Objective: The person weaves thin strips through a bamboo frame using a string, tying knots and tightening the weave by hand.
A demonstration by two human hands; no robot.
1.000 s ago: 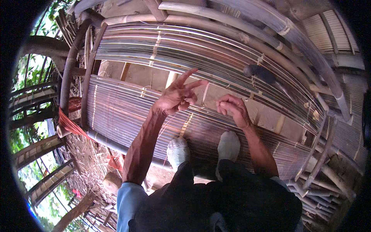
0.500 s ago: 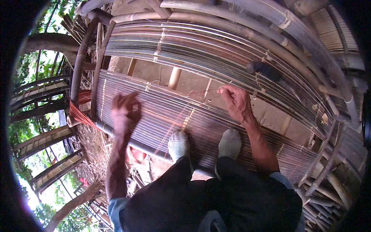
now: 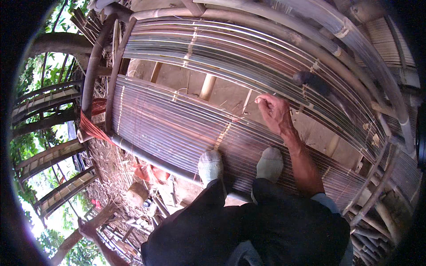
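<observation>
My right hand [image 3: 274, 111] is raised over the gap between the two slatted bamboo panels, its fingers closed in a pinch on a thin reddish thread that barely shows now. Far out at the lower left is my left hand [image 3: 88, 228], beside a slanting branch. Its fingers are smeared, so their grip is hidden. Below me lies the near panel of bamboo slats [image 3: 164, 116], bound with pale ties and crossed by faint reddish threads. My feet in light socks [image 3: 210, 166] stand on this panel.
The far slatted panel [image 3: 213, 46] and a thick bamboo rail [image 3: 248, 26] curve across the top. A dark rounded object [image 3: 317, 84] rests on that panel. Orange-red strands [image 3: 95, 129] hang at the left frame post. Lower left, a cut log piece [image 3: 136, 193] sits on littered ground.
My left hand has swung from above the near panel down to the far lower left. The right hand stays nearly in place, still pinching. The view has shifted slightly.
</observation>
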